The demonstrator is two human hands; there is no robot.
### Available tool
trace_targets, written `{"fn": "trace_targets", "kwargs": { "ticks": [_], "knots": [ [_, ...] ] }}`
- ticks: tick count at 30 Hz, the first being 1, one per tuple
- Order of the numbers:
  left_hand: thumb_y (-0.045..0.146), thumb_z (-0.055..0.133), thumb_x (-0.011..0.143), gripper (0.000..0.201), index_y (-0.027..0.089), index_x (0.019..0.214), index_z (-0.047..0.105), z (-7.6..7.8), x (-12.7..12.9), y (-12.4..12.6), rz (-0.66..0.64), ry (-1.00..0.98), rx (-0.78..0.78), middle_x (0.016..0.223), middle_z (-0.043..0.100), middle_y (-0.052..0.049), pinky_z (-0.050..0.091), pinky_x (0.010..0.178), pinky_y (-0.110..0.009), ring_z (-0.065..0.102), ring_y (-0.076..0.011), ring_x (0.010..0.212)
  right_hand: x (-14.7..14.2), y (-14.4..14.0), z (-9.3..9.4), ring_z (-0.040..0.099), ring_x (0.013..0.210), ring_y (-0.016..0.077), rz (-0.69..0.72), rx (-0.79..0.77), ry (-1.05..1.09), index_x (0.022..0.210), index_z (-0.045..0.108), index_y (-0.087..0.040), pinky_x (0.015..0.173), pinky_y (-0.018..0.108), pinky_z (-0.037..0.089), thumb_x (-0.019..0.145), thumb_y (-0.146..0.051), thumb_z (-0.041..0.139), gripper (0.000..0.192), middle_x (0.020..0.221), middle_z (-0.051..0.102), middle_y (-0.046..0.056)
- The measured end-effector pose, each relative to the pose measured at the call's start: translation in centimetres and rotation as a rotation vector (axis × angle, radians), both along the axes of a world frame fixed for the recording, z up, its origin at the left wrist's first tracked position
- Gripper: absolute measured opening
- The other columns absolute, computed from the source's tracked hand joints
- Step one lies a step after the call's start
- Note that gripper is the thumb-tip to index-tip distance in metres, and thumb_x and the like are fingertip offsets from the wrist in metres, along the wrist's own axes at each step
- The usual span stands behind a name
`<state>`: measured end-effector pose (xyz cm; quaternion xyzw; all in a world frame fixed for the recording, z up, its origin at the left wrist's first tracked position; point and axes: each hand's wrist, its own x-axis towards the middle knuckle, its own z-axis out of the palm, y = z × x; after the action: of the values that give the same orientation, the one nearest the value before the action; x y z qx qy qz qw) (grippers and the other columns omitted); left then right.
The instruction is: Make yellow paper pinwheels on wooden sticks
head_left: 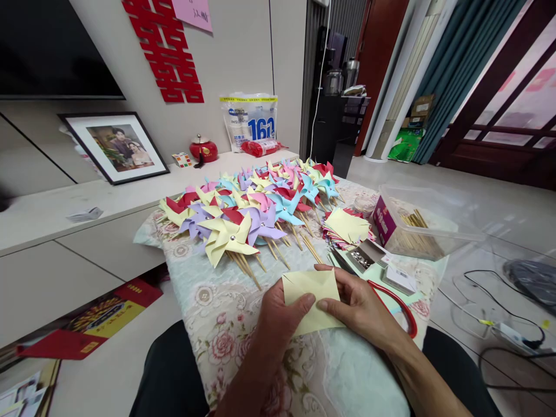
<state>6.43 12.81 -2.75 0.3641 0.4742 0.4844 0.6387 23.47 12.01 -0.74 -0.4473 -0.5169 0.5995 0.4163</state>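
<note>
Between both hands I hold a pale yellow square of paper [313, 321] above the near part of the table. My left hand [280, 310] grips its left side, thumb on top and fingers hidden beneath. My right hand [354, 298] pinches the right side the same way, with both thumb tips close together near the middle. Short slits or creases show near the paper's upper corners. Just beyond lie several finished paper pinwheels [230, 238] on wooden sticks, in yellow, purple, red, pink and blue. Red-handled scissors [410, 318] lie beside my right wrist.
A stack of coloured paper squares [347, 225] lies beyond my right hand, near a small open box of metal fasteners [365, 256] and a white box [398, 279]. A clear plastic tub [430, 231] holds wooden sticks. A flowered cloth [221, 347] covers the table. Cables [490, 289] run along the floor.
</note>
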Motion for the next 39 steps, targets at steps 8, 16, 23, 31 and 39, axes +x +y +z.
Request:
{"fn": "trace_targets", "kwargs": {
  "ticks": [8, 16, 23, 31, 39],
  "knots": [
    [0.048, 0.079, 0.071, 0.052, 0.015, 0.110, 0.070, 2.3, 0.2, -0.2, -0.064, -0.341, -0.051, 0.098, 0.078, -0.013, 0.055, 0.070, -0.035, 0.072, -0.0282, 0.084, -0.3, 0.5, 0.2, 0.074, 0.091, 0.0246, -0.157, -0.039, 0.204, 0.124, 0.060, -0.022, 0.076, 0.035, 0.057, 0.072, -0.032, 0.086, 0.059, 0.105, 0.078, 0.007],
    [0.034, 0.088, 0.061, 0.050, 0.013, 0.104, 0.073, 1.5, 0.0, -0.1, -0.115, -0.265, -0.012, 0.090, 0.077, -0.008, 0.046, 0.059, -0.025, 0.063, -0.0172, 0.072, -1.4, 0.8, -0.8, 0.076, 0.088, 0.0270, -0.347, 0.032, 0.334, 0.114, 0.066, -0.022, 0.074, 0.037, 0.059, 0.073, -0.033, 0.086, 0.047, 0.108, 0.079, 0.008],
    [0.028, 0.087, 0.063, 0.033, 0.014, 0.092, 0.077, 1.0, 0.4, -0.1, -0.047, -0.266, -0.031, 0.081, 0.077, -0.006, 0.050, 0.060, -0.026, 0.065, -0.0178, 0.069, -3.3, 0.1, -0.7, 0.075, 0.091, 0.0271, -0.364, 0.015, 0.360, 0.110, 0.067, -0.021, 0.081, 0.040, 0.058, 0.069, -0.036, 0.088, 0.048, 0.107, 0.079, 0.010],
    [0.028, 0.082, 0.068, 0.036, 0.015, 0.100, 0.077, 1.6, 0.3, -0.1, 0.084, -0.225, 0.002, 0.096, 0.081, -0.009, 0.057, 0.084, -0.038, 0.073, -0.0292, 0.091, -2.1, 0.1, -0.5, 0.071, 0.092, 0.0252, -0.320, -0.012, 0.230, 0.123, 0.066, -0.022, 0.083, 0.039, 0.056, 0.065, -0.040, 0.090, 0.065, 0.102, 0.075, 0.006],
    [0.024, 0.076, 0.067, 0.020, 0.014, 0.084, 0.080, 1.4, -0.2, 0.0, 0.027, 0.174, 0.113, 0.083, 0.081, -0.008, 0.057, 0.073, -0.034, 0.073, -0.0274, 0.078, -0.2, 0.7, -0.1, 0.065, 0.075, 0.0180, -0.309, 0.034, 0.112, 0.120, 0.067, -0.021, 0.070, 0.031, 0.052, 0.071, -0.038, 0.085, 0.055, 0.085, 0.069, 0.002]
  ]
}}
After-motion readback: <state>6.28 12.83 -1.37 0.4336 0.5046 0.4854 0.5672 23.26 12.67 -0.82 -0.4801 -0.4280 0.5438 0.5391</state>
